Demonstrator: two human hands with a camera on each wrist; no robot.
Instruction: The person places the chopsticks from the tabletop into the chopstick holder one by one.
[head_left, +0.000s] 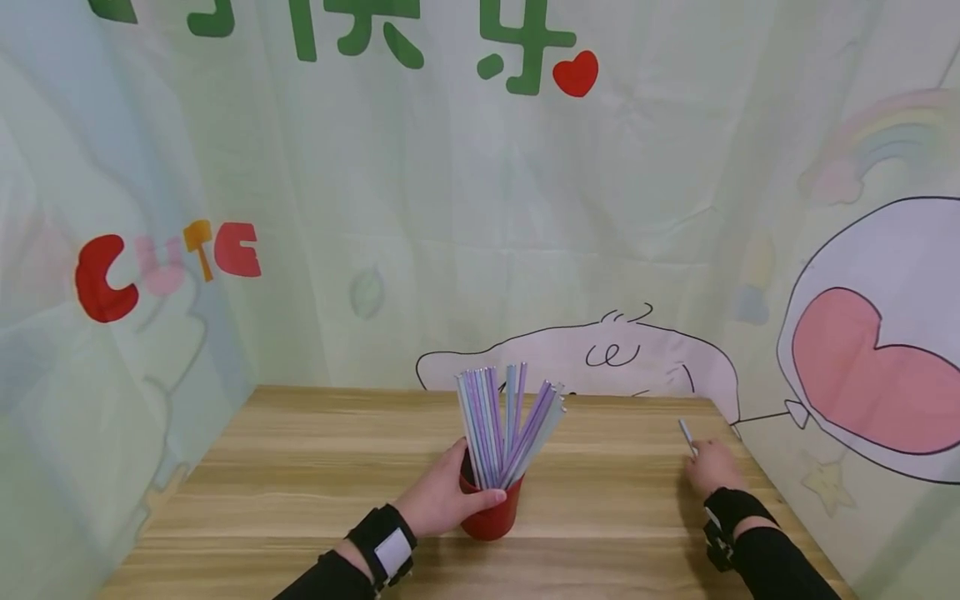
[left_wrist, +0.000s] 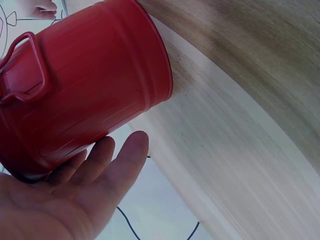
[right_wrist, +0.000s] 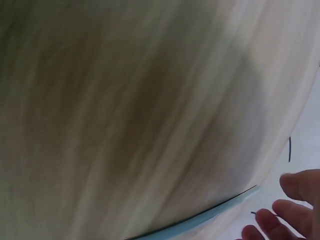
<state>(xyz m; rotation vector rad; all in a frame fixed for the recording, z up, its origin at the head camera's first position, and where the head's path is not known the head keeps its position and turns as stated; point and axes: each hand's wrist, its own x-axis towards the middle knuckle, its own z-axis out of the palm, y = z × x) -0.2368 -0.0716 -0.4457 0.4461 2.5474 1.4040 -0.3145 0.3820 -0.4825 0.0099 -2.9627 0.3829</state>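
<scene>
In the head view, a small red metal bucket point(head_left: 491, 523) stands at the middle of the wooden table, filled with several pale blue and purple drinking straws point(head_left: 487, 429). My left hand point(head_left: 446, 496) grips it from the left, thumb across the front near the rim. The left wrist view shows the bucket's side handle point(left_wrist: 42, 70) and the fingers point(left_wrist: 117, 167) along its wall. Far to the right, my right hand point(head_left: 714, 468) is over a single light blue straw point(head_left: 686, 435). That straw point(right_wrist: 205, 215) lies on the table in the right wrist view, beside the parted thumb and fingers point(right_wrist: 285, 222).
The wooden table point(head_left: 315, 467) ends at a printed cloth backdrop point(head_left: 480, 208) behind and on both sides. The right hand is close to the table's right edge. Black straps with small devices point(head_left: 384, 546) sit round both wrists.
</scene>
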